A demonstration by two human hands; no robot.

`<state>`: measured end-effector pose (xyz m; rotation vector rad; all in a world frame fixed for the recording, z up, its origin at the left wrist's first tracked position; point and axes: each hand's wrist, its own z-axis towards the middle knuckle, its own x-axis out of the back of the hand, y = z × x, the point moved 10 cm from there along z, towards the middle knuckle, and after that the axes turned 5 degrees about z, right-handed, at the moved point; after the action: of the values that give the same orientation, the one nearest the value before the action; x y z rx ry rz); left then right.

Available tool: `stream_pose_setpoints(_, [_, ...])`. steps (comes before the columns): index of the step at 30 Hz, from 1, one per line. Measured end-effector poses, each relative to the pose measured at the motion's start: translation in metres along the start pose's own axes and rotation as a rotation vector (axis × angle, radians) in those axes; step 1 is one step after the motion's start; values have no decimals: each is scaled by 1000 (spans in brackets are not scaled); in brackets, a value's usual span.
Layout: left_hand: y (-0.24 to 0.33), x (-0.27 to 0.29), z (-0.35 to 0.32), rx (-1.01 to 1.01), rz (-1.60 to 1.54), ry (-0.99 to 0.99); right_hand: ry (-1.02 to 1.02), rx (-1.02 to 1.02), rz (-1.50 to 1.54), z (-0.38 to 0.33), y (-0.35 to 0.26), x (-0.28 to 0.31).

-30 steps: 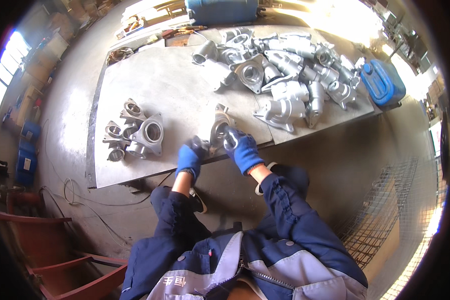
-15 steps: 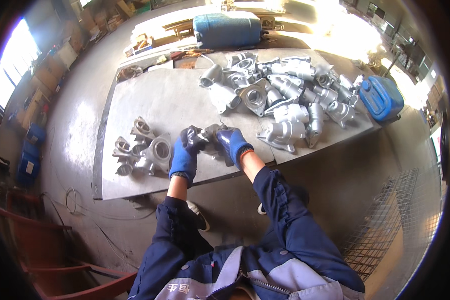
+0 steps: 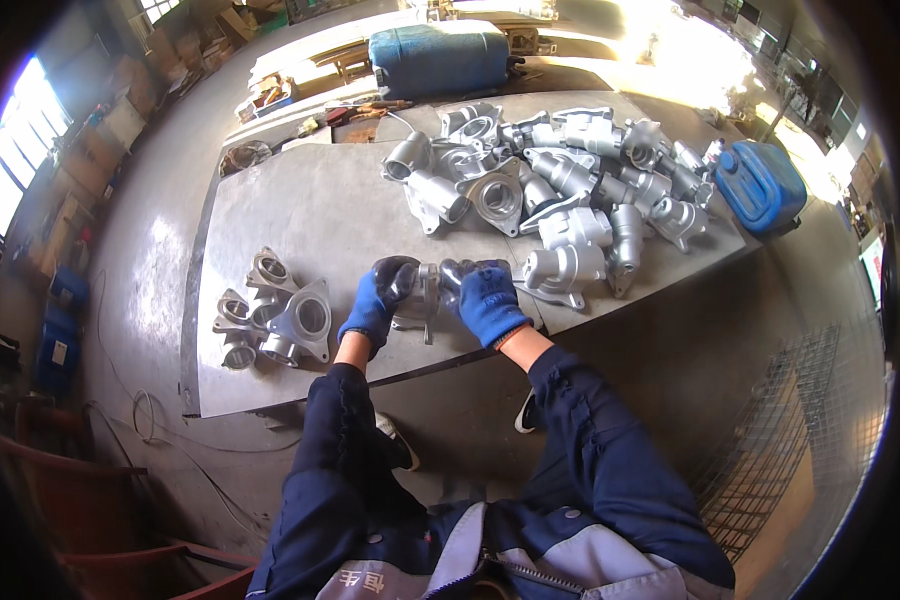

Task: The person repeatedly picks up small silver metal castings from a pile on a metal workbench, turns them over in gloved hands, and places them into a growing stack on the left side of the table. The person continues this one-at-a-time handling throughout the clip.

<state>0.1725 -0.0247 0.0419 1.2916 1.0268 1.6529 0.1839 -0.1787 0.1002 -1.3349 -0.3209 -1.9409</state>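
Observation:
A grey metal flanged pipe fitting [image 3: 427, 308] is held over the near edge of the metal table, its flange plate turned edge-on. My left hand [image 3: 381, 298], in a blue glove with a dark coated palm, is closed round its left side. From the right, my right hand [image 3: 488, 302], gloved the same way, is closed against the fitting; its fingertips are partly hidden. Left of my hands stands a small group of similar fittings [image 3: 305, 318]. A larger pile of silvery fittings [image 3: 570, 228] covers the right part of the table.
The metal-topped table [image 3: 270, 205] ends just in front of me. A blue jerrycan [image 3: 760, 188] stands at its right end, and a large blue drum [image 3: 440, 58] lies beyond the far edge. Wire mesh [image 3: 770, 440] is at lower right, a red frame [image 3: 80, 490] at lower left.
The fitting has been turned, so its flange now shows edge-on. My right hand has moved slightly right and rotated, its back now facing up. The view has shifted a little.

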Motion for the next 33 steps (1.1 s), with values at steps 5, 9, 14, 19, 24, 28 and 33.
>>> stream_pose_setpoints(5, [9, -4, 4, 41, -54, -98, -123, -63, -135, -1, -5, -14])
stream_pose_setpoints(9, [6, -1, 4, 32, -30, -78, -66, -128, -44, -16, -6, -40])
stream_pose_setpoints(14, [-12, -5, 14, -9, -68, -38, -382, -120, -155, -55, -14, -87])
stream_pose_setpoints(19, [-2, 8, 16, -253, 167, 238, -252, -219, 185, -97, -11, -97])
stream_pose_setpoints(24, [-12, -9, 59, -35, 125, 151, -40, -338, 272, -45, 28, -24])
stream_pose_setpoints(28, [-27, -10, 86, 64, 122, 121, -16, -280, 175, 10, 55, -19])
stream_pose_setpoints(33, [-30, -13, 95, 174, 105, 101, -122, -315, 58, 43, 74, -41])
